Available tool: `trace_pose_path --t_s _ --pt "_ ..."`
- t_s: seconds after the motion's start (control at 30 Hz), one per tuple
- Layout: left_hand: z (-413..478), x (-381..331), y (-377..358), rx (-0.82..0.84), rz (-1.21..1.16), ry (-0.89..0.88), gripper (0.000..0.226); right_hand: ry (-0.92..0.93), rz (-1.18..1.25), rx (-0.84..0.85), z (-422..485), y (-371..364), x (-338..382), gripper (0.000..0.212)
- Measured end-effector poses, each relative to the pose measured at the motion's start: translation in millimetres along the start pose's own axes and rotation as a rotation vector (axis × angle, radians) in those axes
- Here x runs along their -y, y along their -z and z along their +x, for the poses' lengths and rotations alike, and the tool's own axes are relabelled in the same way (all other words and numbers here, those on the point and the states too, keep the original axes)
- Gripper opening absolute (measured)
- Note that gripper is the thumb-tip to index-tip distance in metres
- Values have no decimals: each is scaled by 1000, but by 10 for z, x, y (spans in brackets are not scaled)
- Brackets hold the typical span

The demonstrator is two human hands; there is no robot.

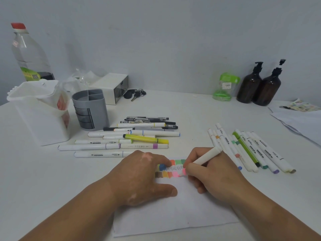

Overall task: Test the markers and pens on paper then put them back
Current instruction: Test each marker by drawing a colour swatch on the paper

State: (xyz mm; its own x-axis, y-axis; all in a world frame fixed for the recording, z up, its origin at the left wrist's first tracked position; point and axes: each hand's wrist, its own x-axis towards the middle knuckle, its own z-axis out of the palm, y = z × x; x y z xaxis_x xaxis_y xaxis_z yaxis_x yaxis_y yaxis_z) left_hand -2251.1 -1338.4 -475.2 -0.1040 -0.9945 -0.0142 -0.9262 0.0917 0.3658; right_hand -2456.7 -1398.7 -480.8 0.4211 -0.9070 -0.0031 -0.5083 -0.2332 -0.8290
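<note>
Centrally, right hand [213, 173] grips a white marker [206, 156] slanting upper right, tip on paper [173, 214]; left hand [139, 176] presses it flat.

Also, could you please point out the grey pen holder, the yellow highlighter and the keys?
grey pen holder [100, 112]: head view, outer wall.
yellow highlighter [145, 138]: head view, middle of barrel.
keys [128, 94]: head view, black fob.
</note>
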Motion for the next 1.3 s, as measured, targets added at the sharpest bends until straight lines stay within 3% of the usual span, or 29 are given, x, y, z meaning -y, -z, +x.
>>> trace_pose_path --t_s 0.23,0.33,0.43,0.53,0.63,0.83,0.9,1.0,1.3 --pt "-11 -3 7 -5 2 1 73 8 22 -4 -2 -1 -3 9" --pt "-6 27 19 -48 -101 -18 63 36 190 -112 17 25 -2 17" --pt "1 78 75 -156 -412 5 33 52 495 -216 44 106 31 8" --pt "27 91 140 -247 -870 162 12 53 602 -223 57 191 21 11" --pt "46 88 137 -307 -1061 123 21 52 643 -193 67 207 19 9" --pt "57 132 95 -233 -924 -13 40 63 861 -98 64 223 25 9" --pt "36 115 86 -165 -884 -52 34 90 885 -89 60 224 42 8" --pt "22 55 85 -126 -917 -63 6 138 847 -105 52 218 59 8" --pt "15 -22 75 -221 -900 -56 6 190 770 -53 1 172 100 6"
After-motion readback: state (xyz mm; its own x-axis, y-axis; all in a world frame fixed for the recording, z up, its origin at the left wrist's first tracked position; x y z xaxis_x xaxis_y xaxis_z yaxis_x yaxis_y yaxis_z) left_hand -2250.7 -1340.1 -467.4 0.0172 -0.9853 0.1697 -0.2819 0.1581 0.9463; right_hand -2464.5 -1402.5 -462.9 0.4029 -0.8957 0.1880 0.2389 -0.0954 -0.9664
